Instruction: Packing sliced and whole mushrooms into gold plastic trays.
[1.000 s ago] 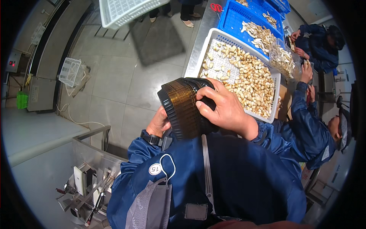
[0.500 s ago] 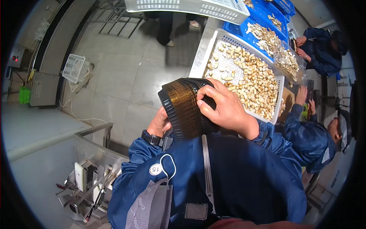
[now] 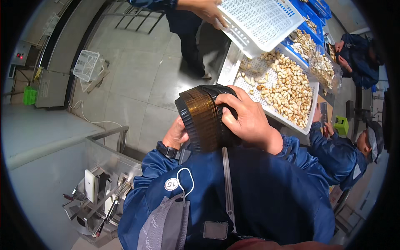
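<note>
A thick stack of black plastic trays [image 3: 203, 118], nested together with ribbed rims and a golden-brown sheen, is held in front of my chest. My left hand [image 3: 176, 132] grips its left side from below, the fingers partly hidden behind the stack. My right hand [image 3: 248, 121] is closed over the upper right part, thumb and bent forefinger pinching at the tray edges. Just beyond the stack, to the right, lies a white perforated crate [image 3: 271, 109] of small pale-brown mushrooms [image 3: 287, 89].
Over that crate's far end, a co-worker's hand [image 3: 207, 10] holds another white crate [image 3: 260, 23]. Blue crates [image 3: 301, 46] of sliced pieces and a clear bag [image 3: 324, 68] stand behind. Two co-workers work at the right. A metal machine [image 3: 98, 196] stands at lower left.
A co-worker's arm has come into view at the top, and the white crate there has swung lower, tilted over the mushroom crate. My hands keep nearly the same hold; my right fingers shifted slightly.
</note>
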`<state>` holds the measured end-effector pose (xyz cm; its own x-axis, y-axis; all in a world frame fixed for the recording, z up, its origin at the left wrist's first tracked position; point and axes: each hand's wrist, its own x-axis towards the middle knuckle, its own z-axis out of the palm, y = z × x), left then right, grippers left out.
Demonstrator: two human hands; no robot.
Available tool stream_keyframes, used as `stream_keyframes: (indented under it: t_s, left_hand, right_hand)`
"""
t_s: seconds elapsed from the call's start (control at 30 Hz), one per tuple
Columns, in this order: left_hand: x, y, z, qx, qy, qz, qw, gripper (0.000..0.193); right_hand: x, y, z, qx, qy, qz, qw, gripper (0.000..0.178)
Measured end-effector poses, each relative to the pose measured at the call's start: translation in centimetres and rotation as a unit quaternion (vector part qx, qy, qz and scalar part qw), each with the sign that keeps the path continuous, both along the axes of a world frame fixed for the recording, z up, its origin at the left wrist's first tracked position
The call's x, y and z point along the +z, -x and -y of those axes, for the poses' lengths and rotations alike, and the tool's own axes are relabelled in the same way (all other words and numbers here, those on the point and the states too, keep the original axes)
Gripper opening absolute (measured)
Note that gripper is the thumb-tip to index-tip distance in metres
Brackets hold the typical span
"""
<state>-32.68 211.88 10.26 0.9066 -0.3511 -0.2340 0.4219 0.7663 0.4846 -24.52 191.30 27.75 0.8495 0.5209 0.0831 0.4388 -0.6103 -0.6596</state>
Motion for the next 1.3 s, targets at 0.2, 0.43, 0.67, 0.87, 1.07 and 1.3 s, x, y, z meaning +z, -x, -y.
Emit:
stream_keyframes:
  t_s: [0.2, 0.43, 0.67, 0.87, 1.07, 1.3]
  left_hand:
    - [0.9, 0.2, 0.1, 0.007, 0.017, -0.031, 0.999, 0.1]
    - [2.2, 2.1, 0.3, -0.001, 0.009, -0.019, 1.0, 0.092]
    - [3.3, 2.1, 0.9, -0.01, -0.024, -0.064, 0.998, 0.076]
    - [2.8, 1.4, 0.5, -0.017, -0.016, -0.041, 0.999, 0.084]
    - [2.2, 0.6, 0.0, -0.023, 0.004, -0.037, 0.999, 0.093]
    - [1.3, 0.4, -0.5, -0.022, 0.032, -0.017, 0.999, 0.094]
  right_hand:
    - [-0.4, -0.2, 0.6, 0.033, -0.037, 0.013, 0.999, 0.017]
    - [0.2, 0.9, 1.4, 0.02, -0.004, -0.005, 1.0, 0.02]
    - [0.3, 1.0, 2.9, -0.002, -0.015, -0.047, 0.999, 0.022]
    - [0.1, 0.7, 2.4, -0.024, -0.023, -0.051, 0.998, 0.02]
    - [-0.7, 0.8, 1.3, -0.039, -0.008, -0.063, 0.997, 0.024]
    - [-1.1, 0.8, 0.9, -0.016, -0.034, -0.033, 0.999, 0.016]
